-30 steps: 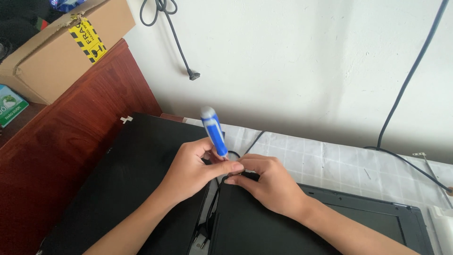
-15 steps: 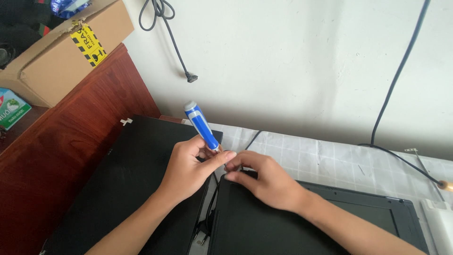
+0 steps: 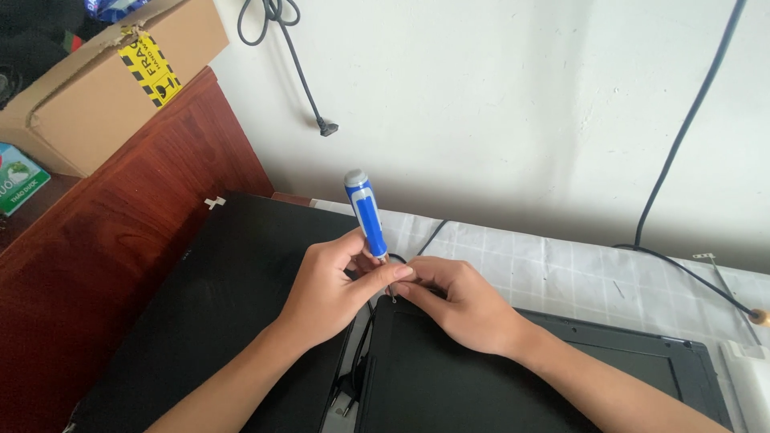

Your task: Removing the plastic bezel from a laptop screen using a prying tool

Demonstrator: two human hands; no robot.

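Observation:
My left hand (image 3: 333, 285) grips a screwdriver (image 3: 366, 212) with a blue and white handle, held nearly upright with the handle leaning slightly left. Its thin shaft points down at the upper left corner of a black laptop panel (image 3: 449, 385). My right hand (image 3: 461, 305) rests on that panel, its fingertips pinched together around the shaft's tip. What lies under the fingertips is hidden. A second black laptop part (image 3: 216, 313) lies flat to the left, under my left forearm. Thin black wires (image 3: 357, 361) run in the gap between the two parts.
A white checked cloth (image 3: 561, 273) covers the table by the wall. A dark wooden cabinet (image 3: 120, 232) stands at the left with a cardboard box (image 3: 104, 76) on it. A black cable with a plug (image 3: 325, 127) hangs on the wall. Another cable (image 3: 682, 144) and a thin tool (image 3: 754, 317) are at the right.
The screwdriver handle has swung from a stronger left lean to nearly upright. Both hands stay at the same corner of the panel.

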